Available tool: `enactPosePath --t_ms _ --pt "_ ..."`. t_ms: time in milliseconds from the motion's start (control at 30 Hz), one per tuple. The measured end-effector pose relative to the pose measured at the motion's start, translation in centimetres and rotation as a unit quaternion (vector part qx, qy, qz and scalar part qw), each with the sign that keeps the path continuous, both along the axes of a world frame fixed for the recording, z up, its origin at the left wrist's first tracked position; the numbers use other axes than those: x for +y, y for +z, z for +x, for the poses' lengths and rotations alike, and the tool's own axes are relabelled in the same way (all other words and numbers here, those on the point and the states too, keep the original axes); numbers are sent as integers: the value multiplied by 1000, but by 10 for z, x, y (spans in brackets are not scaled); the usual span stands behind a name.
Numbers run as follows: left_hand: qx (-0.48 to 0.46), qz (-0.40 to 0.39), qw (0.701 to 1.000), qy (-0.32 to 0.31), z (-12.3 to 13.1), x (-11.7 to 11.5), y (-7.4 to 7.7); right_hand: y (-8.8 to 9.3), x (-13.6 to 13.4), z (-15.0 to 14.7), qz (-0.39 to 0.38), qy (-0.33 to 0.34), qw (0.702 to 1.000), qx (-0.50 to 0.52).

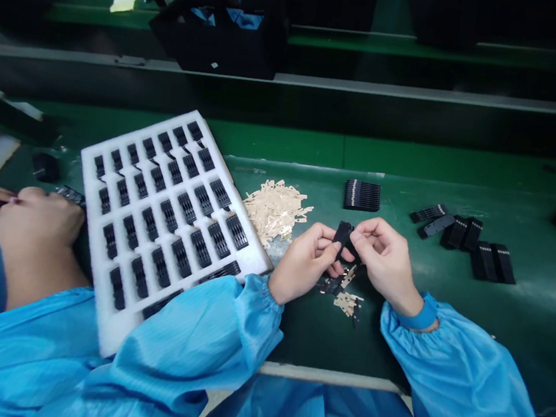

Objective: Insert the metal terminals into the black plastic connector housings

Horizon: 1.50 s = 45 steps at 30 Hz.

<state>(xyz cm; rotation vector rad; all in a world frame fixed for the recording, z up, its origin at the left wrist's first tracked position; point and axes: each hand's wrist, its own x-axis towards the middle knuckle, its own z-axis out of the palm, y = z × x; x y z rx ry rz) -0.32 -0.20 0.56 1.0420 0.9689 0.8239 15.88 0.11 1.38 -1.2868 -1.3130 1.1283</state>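
Observation:
My left hand is closed around a small black plastic part, thumb across its lower end. At the part's right edge, my right hand pinches with thumb and forefinger; whatever lies between those fingertips is too small to make out. Beneath both hands lies a little heap of flat metal pieces mixed with dark bits. A larger pile of pale gold metal pieces is beyond my left hand. Up and left of that hand, a white foam tray carries rows of black slotted parts.
A stack of black slotted parts sits ahead, with several more black parts to the right. At far left, a co-worker's hands rest beside the tray. A black bin stands on the rear shelf, above the green table.

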Motion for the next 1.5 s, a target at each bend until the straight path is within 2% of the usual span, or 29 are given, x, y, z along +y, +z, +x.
enactPosePath --t_ms 267,367,467,533,633,733,900,1033,1200,1300,1500 --pt "51 101 993 -18 -5 -4 -3 1 3 0 -9 12 999 32" --pt "60 109 992 -17 -7 -3 0 1 4 3 -14 24 999 43" --pt "15 74 997 -23 -8 0 4 -2 4 8 -35 56 995 75" --pt "-47 20 997 -49 -9 2 6 -5 4 11 -44 91 988 115" --pt "-128 -79 983 -102 -11 4 8 -9 2 12 -47 134 975 170" --pt "-159 -129 973 -109 -12 4 10 -9 1 9 -35 149 970 188" --pt "-179 -153 966 -108 -12 4 9 -5 -2 2 -20 109 984 140" --pt "-172 -175 965 -95 -13 4 7 -2 0 4 -8 117 988 104" --pt "-150 -177 971 -62 -13 5 8 0 4 11 87 23 996 10" --pt "-141 -180 971 -64 -13 5 8 -2 4 11 113 24 993 -16" --pt "-126 -180 973 -72 -13 5 8 -6 3 9 118 20 991 -64"
